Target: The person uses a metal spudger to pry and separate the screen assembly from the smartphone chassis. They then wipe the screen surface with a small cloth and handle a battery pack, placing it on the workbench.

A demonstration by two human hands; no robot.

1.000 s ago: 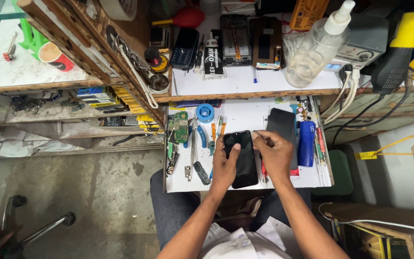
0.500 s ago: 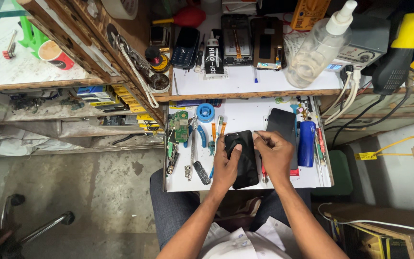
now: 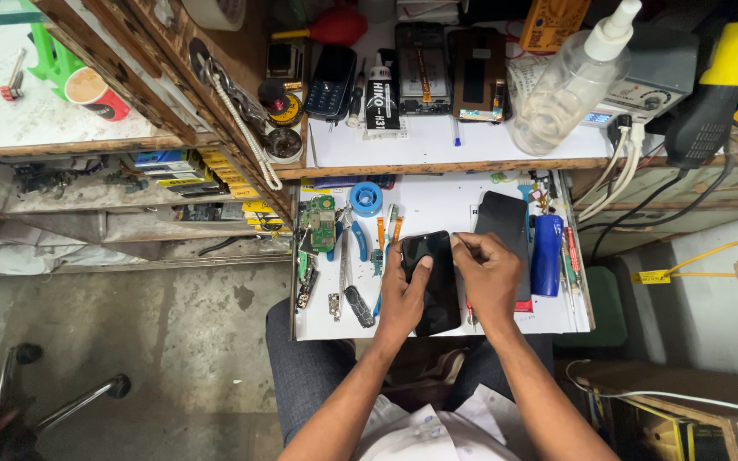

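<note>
- While the left hand [image 3: 401, 294] lies flat along the left edge of a black phone [image 3: 431, 282], its thumb rests on the dark glass and its fingers press the phone down on the white tabletop [image 3: 437, 205].
- Just right of it, the right hand [image 3: 490, 277] is curled narrow, pinching a thin tool [image 3: 457, 245] whose tip meets the phone's upper right edge; what kind of tool it is cannot be told.
- Lying face up near the front middle of the tabletop, the phone sits just above the person's lap.
- Beside the right hand, partly under it, lies a separate black screen panel [image 3: 503, 224], and right of that a blue cylinder [image 3: 547, 254].
- Left of the phone are a green circuit board [image 3: 318, 224], blue-handled pliers [image 3: 357, 239] and a blue roll of tape [image 3: 366, 198].
- On the shelf above stand a clear spray bottle [image 3: 567, 90], a red air blower [image 3: 335, 26] and an old keypad phone [image 3: 330, 81].
- Far left, on another surface, sits a red paper cup [image 3: 91, 90].
</note>
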